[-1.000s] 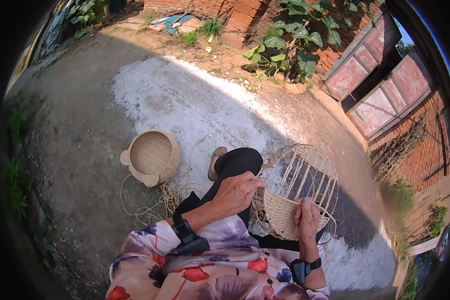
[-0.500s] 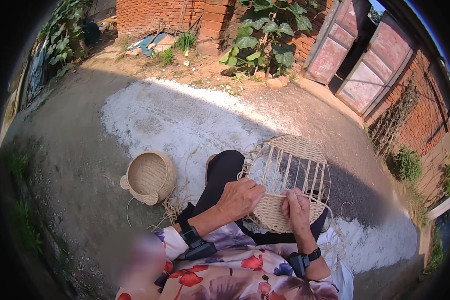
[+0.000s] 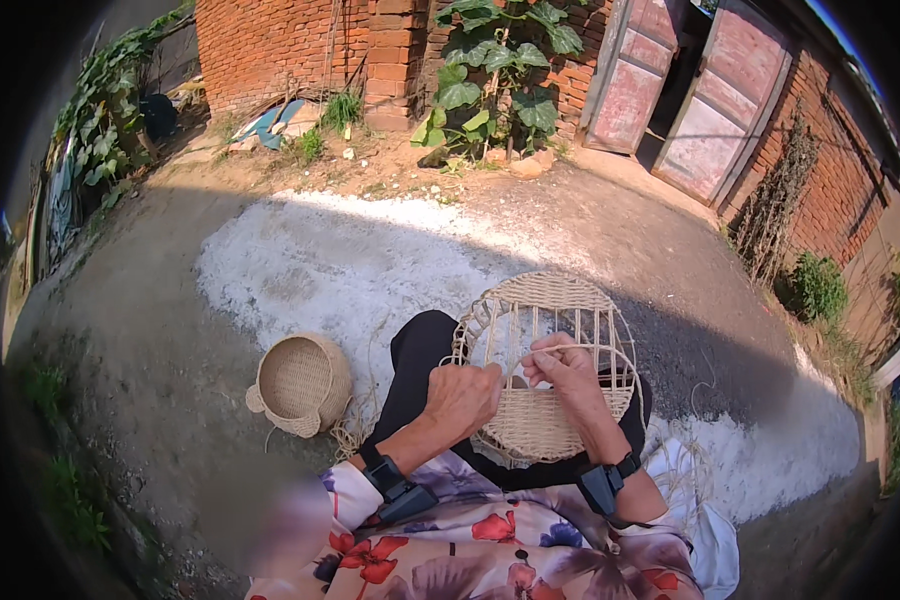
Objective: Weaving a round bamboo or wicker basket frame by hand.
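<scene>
A round, partly woven panel of pale twisted cord (image 3: 535,425) rests across my lap. Its near part is closely woven; bare upright cords cross the gap in the middle, and another woven band lies at the far side. My left hand (image 3: 463,402) is closed at the panel's left side, by the edge of the weaving, its fingertips partly hidden. Over the open middle, my right hand (image 3: 573,382) pinches a strand of cord (image 3: 598,349) between thumb and fingers. That strand runs rightward toward the rim.
A small round woven basket (image 3: 332,383) with ear-like tabs sits on the ground at my left, loose cord (image 3: 348,437) beside it. White powder (image 3: 300,245) covers some of the ground. A white sack (image 3: 712,545) lies at my right. Beyond are a brick wall (image 3: 280,50) and metal doors (image 3: 730,100).
My right hand has risen from the woven edge to above the bare cords, drawing the strand up with it. My left hand stays at the panel's left side. The view has shifted slightly.
</scene>
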Demonstrator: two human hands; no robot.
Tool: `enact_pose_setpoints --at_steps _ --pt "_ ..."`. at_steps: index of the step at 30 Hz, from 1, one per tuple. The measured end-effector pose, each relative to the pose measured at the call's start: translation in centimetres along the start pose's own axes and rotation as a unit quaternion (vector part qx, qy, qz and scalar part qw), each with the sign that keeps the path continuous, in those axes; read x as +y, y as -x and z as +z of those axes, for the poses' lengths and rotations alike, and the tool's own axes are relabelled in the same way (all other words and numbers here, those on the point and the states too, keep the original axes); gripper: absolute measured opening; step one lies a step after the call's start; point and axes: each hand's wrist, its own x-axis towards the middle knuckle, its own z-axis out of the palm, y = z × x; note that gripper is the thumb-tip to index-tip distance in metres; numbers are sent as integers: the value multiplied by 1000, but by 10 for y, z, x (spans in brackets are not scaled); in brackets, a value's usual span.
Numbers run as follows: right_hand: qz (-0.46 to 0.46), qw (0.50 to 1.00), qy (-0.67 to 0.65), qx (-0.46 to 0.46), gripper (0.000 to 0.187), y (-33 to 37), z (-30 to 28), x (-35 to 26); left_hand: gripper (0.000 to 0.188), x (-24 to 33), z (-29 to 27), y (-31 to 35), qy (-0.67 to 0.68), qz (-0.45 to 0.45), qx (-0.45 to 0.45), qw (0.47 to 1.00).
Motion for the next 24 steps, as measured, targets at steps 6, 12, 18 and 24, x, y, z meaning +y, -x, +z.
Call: enact_pose_setpoints --at_steps 6,12,18,24 --pt "-100 805 579 -82 14 -49 25 -7 22 5 -6 -11 -40 -8 -34 999" --pt "-152 711 687 1 11 -36 46 22 27 4 -24 -2 -27 -21 -85 996" --pt "-200 755 622 54 23 -25 41 37 33 -2 -32 -2 -48 5 -139 989" --pt "51 998 -16 29 42 4 13 -5 40 5 -33 -3 -72 23 -139 987"
